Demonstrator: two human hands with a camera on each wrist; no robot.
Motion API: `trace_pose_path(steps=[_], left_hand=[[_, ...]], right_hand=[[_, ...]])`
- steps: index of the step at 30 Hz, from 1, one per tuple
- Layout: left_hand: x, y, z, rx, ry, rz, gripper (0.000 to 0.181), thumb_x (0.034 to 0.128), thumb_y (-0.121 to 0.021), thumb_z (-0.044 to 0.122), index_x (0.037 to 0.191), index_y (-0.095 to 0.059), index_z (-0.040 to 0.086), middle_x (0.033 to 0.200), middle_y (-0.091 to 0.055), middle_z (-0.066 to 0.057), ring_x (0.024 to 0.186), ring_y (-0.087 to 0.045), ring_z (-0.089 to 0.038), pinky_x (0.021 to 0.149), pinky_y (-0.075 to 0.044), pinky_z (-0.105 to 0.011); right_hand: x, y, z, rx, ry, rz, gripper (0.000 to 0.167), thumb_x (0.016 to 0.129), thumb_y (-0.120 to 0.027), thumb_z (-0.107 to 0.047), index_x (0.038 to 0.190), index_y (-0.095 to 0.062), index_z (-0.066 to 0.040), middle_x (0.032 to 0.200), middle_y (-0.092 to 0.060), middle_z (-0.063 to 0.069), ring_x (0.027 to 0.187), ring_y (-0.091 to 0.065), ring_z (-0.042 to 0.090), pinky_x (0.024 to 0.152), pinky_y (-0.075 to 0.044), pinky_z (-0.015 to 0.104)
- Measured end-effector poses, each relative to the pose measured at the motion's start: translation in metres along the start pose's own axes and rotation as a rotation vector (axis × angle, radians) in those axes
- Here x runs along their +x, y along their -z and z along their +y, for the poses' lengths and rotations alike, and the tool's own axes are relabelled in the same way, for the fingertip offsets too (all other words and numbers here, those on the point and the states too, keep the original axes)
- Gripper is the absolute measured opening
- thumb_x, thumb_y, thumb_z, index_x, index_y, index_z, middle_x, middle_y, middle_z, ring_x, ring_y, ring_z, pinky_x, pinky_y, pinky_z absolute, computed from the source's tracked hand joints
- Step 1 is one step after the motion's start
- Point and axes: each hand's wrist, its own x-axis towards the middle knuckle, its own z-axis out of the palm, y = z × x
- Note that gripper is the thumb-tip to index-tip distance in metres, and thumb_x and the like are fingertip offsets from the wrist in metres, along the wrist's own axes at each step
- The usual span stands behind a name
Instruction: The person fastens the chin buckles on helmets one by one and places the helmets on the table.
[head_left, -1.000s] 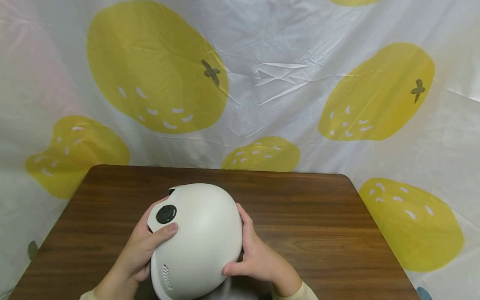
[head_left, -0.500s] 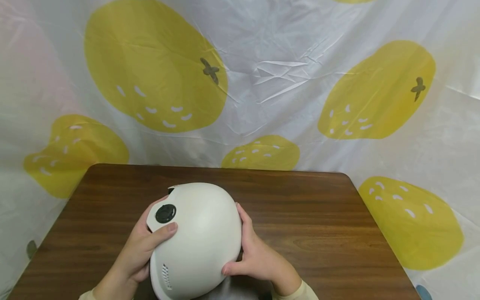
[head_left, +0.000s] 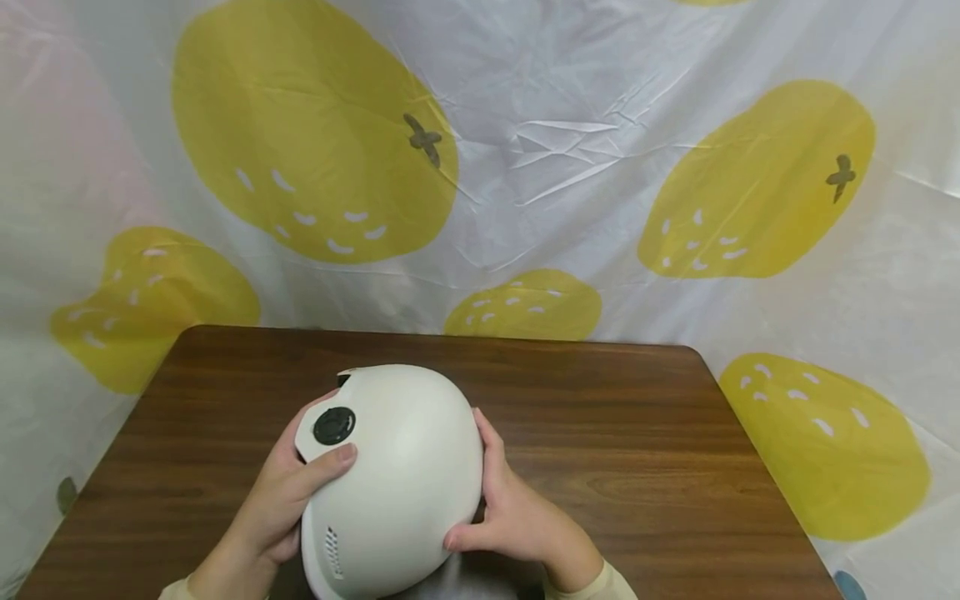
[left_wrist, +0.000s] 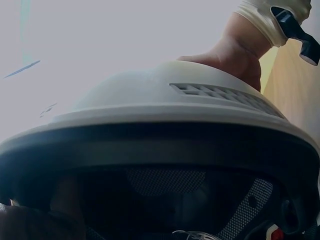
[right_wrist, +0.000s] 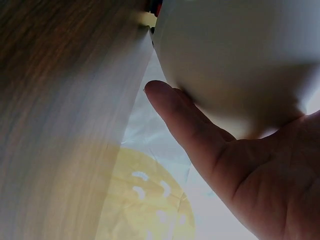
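A white helmet (head_left: 405,475) with a round black disc (head_left: 333,426) on its side is held between both hands near the table's front. My left hand (head_left: 281,496) grips its left rim, thumb on the outer shell, other fingers hidden beneath. My right hand (head_left: 517,508) cups the right side, thumb near the front and a finger along the far side. In the left wrist view the helmet's dark inner lining (left_wrist: 165,182) and a vented white shell (left_wrist: 135,95) show. The right wrist view shows my right hand (right_wrist: 240,170) against the smooth shell (right_wrist: 235,60).
The brown wooden table (head_left: 637,433) lies under and around the helmet. Behind it hangs a white cloth (head_left: 555,208) printed with yellow fruit shapes. Something grey and partly hidden (head_left: 480,579) shows below the helmet at the bottom edge.
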Motion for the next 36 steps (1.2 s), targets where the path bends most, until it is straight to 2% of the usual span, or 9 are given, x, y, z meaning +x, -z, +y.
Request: trace_pose_path(steps=[17, 25, 36], left_hand=[[-0.0009, -0.0005, 0.0027, 0.021, -0.004, -0.004, 0.059, 0.0997, -0.063, -0.009, 0.150, -0.049, 0.020, 0.132, -0.065, -0.006, 0.107, -0.073, -0.022, 0.081, -0.063, -0.044], [-0.0020, -0.0011, 0.0035, 0.048, 0.007, 0.014, 0.059, 0.0995, -0.063, -0.008, 0.150, -0.048, 0.018, 0.132, -0.064, -0.007, 0.106, -0.073, -0.023, 0.080, -0.064, -0.045], [-0.0023, -0.0002, 0.0037, 0.022, -0.001, 0.002, 0.061, 0.1004, -0.062, -0.008, 0.152, -0.050, 0.021, 0.135, -0.065, -0.005, 0.109, -0.072, -0.022, 0.082, -0.063, -0.043]], right_hand=[[-0.0012, -0.0015, -0.0017, 0.003, -0.041, -0.020, 0.139, 0.084, -0.089, -0.057, 0.168, 0.016, -0.021, 0.176, -0.008, 0.014, 0.157, -0.023, 0.033, 0.126, -0.023, 0.047], [-0.0003, -0.0023, -0.0031, 0.020, -0.042, -0.045, 0.137, 0.085, -0.082, -0.065, 0.167, 0.019, -0.021, 0.176, -0.003, 0.013, 0.158, -0.020, 0.033, 0.126, -0.022, 0.048], [0.0004, -0.0048, -0.0006, 0.001, -0.017, -0.040, 0.137, 0.085, -0.080, -0.067, 0.167, 0.019, -0.020, 0.176, -0.004, 0.014, 0.158, -0.020, 0.033, 0.126, -0.020, 0.046]])
